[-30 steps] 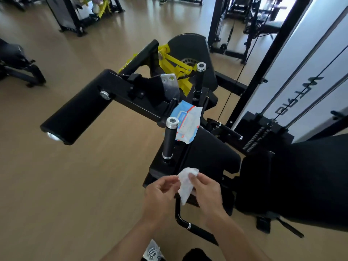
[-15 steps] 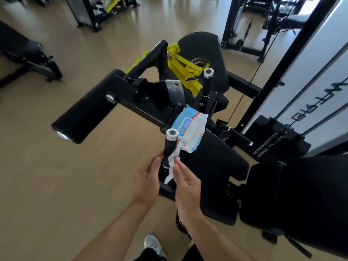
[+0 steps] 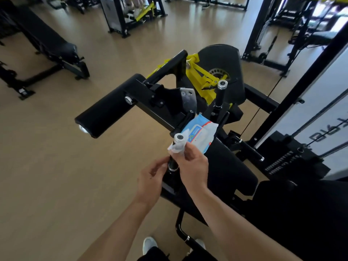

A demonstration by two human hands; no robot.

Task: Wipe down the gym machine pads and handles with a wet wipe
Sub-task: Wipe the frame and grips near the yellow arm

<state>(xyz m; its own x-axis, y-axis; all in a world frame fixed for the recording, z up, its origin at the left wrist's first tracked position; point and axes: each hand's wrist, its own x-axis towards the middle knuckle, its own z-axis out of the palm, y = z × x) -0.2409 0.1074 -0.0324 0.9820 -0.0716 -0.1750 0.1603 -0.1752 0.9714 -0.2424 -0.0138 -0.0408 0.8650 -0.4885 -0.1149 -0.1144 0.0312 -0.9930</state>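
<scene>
A black gym machine stands in front of me with a long roller pad (image 3: 109, 108) at the left and a black seat pad (image 3: 229, 172) at the right. Its near upright handle (image 3: 178, 140) has a silver cap. My right hand (image 3: 192, 164) presses a white wet wipe (image 3: 174, 148) around the top of this handle. My left hand (image 3: 150, 179) hovers beside the handle's lower part, fingers loosely curled and holding nothing. A blue and white wipe pack (image 3: 200, 134) lies on the machine just behind the handle. A second upright handle (image 3: 221, 93) stands farther back.
A black bench (image 3: 43, 48) stands at the far left on the wooden floor. A weight stack frame (image 3: 305, 87) rises at the right. Yellow machine arms (image 3: 201, 72) sit behind the roller pad. More machines line the back. My shoes (image 3: 149, 244) show at the bottom.
Both hands rose from below the seat to the near handle. The wipe, first held between both hands, is now wrapped on the handle top by my right hand alone.
</scene>
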